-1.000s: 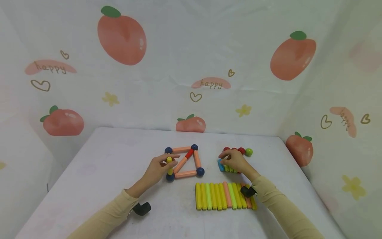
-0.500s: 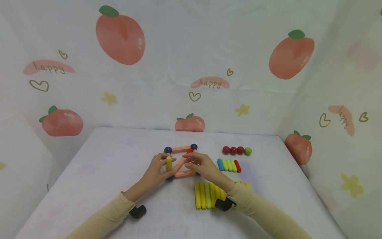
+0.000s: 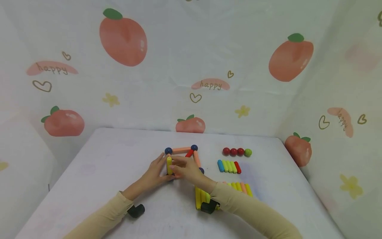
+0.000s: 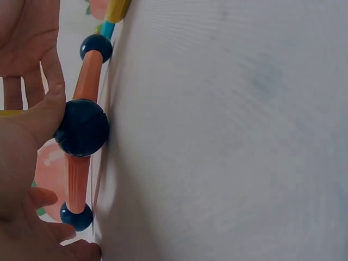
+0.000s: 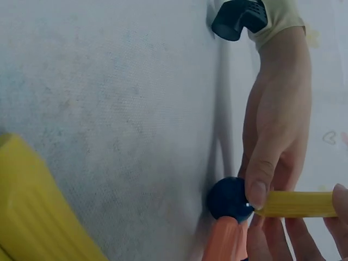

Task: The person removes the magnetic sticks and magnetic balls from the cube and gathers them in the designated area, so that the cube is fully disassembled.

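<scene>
A yellow building stick (image 3: 169,165) stands upright on the near-left corner ball of a frame made of coral sticks (image 3: 181,150) and dark blue balls. My left hand (image 3: 152,175) holds that blue ball (image 5: 228,200), its thumb at the joint with the stick and its fingers round the far side. Coming in from the right, my right hand (image 3: 191,172) pinches the yellow stick near its upper part with thumb and fingertips. A part-red diagonal stick (image 3: 189,153) crosses the frame, partly covered by the right hand.
Right of the frame lie several red balls (image 3: 233,151) and a green ball (image 3: 248,152) in a row. Short blue, lime and red sticks (image 3: 229,166) sit below them. A row of long sticks (image 3: 198,198) lies nearer, partly under the right forearm.
My right hand has moved left from the short sticks to the yellow stick and now pinches it. The left thumb has shifted down from the stick to the blue ball.
</scene>
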A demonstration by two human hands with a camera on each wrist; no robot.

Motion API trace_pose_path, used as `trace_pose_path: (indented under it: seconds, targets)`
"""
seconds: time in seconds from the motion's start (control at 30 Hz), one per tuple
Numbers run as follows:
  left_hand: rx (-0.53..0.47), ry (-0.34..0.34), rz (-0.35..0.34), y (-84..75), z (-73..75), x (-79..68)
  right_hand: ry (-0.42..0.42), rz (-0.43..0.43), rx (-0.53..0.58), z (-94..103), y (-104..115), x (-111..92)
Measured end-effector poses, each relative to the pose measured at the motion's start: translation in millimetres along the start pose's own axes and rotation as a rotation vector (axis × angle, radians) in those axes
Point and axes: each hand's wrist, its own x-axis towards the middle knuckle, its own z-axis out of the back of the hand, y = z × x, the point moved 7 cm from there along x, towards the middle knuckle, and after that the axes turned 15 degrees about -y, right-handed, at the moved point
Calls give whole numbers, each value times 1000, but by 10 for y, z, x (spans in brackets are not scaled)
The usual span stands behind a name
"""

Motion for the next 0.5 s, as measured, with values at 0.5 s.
trace_pose_path:
  seconds: [0.5]
  targets:
    - [-25,36,-88,-14,-38,-1,-201,160,-176,23,131,-14]
